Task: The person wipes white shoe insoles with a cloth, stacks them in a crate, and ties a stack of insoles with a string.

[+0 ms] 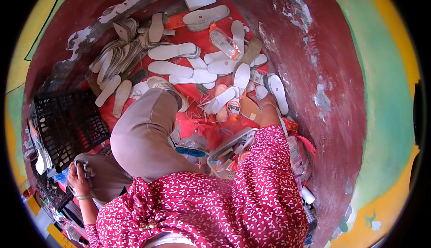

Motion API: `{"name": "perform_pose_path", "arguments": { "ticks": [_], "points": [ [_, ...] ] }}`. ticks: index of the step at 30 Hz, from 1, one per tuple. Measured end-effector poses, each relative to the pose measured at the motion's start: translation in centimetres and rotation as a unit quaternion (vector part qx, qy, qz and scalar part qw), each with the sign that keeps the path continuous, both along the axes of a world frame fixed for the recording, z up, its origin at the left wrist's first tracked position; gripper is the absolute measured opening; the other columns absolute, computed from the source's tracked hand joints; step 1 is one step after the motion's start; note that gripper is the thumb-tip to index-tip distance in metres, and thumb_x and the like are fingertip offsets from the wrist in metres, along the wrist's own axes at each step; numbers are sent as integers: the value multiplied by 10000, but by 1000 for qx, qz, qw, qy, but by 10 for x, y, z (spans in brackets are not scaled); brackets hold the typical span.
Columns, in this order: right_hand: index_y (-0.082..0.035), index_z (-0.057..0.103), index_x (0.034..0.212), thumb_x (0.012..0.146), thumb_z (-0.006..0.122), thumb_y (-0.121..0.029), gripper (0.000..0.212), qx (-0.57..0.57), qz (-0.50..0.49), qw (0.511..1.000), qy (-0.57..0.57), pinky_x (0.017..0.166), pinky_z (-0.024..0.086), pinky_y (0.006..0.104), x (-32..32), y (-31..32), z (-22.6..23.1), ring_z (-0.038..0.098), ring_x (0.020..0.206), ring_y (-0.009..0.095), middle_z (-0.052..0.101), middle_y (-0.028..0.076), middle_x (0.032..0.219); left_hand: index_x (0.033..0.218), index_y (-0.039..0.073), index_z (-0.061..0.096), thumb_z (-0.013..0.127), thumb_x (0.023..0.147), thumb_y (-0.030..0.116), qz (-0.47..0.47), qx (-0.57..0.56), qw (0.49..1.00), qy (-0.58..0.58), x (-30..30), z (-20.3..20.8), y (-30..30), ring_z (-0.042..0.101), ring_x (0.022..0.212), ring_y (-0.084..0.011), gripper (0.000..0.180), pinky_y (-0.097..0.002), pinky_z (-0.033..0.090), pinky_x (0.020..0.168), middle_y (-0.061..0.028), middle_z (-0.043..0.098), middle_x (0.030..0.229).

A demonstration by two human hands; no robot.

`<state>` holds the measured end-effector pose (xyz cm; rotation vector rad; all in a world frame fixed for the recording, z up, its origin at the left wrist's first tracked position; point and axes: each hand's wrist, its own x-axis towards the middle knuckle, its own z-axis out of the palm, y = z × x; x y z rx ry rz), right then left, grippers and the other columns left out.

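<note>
My right hand (268,104) reaches down beside the wall, among white shoe insoles. Close to it lie a small white piece (261,92), a stack of insoles (277,93) and a round tan piece (249,108). Its fingers are mostly hidden, so whether they grip anything cannot be made out. At the lower left my left hand (79,181) rests by my bent knee, fingers curled on a crumpled grey cloth (87,169). An orange-labelled packet (234,106) and a single white insole (221,99) lie left of my right hand.
Many insoles (121,55) are heaped on the red sheet (175,34) at the far left. A black plastic crate (67,122) stands on its side at left. A clear bin (220,156) of small items sits before me. The peeling wall (332,126) closes the right side.
</note>
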<state>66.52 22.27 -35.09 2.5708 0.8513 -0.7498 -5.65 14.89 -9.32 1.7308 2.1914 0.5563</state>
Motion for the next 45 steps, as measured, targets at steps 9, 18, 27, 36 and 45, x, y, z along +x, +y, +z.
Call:
{"name": "perform_pose_path", "arguments": {
  "ticks": [9,18,27,36,45],
  "points": [
    [-88,366,1390,752,668,-402,773,-113,59,984,128,1069,336,404,84,-12,-91,397,1297,308,377,146,1428,866,-18,597,521,921,177,-14,10,1000,26,-5,-14,20,503,652,-187,216,-306,415,630,-85,575,734],
    [-78,477,1228,648,701,-94,622,162,-70,946,273,933,445,378,59,-42,-27,574,1087,328,584,180,1170,915,-12,622,525,917,182,-17,-12,1000,13,14,-8,21,549,709,-209,217,-316,442,672,-112,618,793],
    [-32,514,1240,664,675,-173,614,185,-33,981,37,978,408,394,144,-24,-44,499,1183,350,532,223,1249,687,14,474,527,909,202,-16,-44,998,41,9,-15,35,391,593,-237,296,-374,348,572,-115,405,617],
    [-17,428,1331,669,671,-241,740,188,-168,967,42,983,407,380,112,-33,-51,524,1161,323,518,206,1273,735,-3,531,524,905,177,-45,-37,996,73,27,-4,37,456,612,-260,248,-375,370,589,-144,506,657],
    [-4,433,1319,581,812,-326,889,51,-74,985,150,978,422,378,99,-27,-46,527,1176,303,522,187,1291,738,-3,534,519,907,181,-38,-28,996,75,21,-8,35,459,615,-247,251,-366,376,599,-131,507,648]
  ]
}}
